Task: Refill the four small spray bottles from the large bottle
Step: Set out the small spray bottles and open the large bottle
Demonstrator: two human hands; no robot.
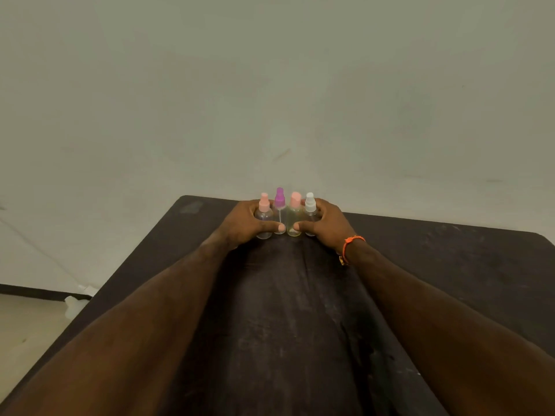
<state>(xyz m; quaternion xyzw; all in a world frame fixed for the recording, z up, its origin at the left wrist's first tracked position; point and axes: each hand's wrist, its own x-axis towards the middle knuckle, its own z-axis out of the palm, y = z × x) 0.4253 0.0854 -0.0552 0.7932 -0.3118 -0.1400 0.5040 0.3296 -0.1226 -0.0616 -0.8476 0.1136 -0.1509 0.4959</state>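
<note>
Several small clear spray bottles stand upright in a tight row near the far edge of the dark table (300, 310): one with a pale pink top (264, 219), one with a purple top (280, 211), one with a pink cap and yellowish liquid (294, 216), and one with a white top (310, 211). My left hand (244, 225) curls round the left end of the row, its thumb across the front. My right hand (326, 225) curls round the right end in the same way. The large bottle is not in view.
A pale wall rises right behind the table's far edge. On the floor to the left, past the table's edge, lies a white plastic object (75, 304). An orange band (350, 244) circles my right wrist.
</note>
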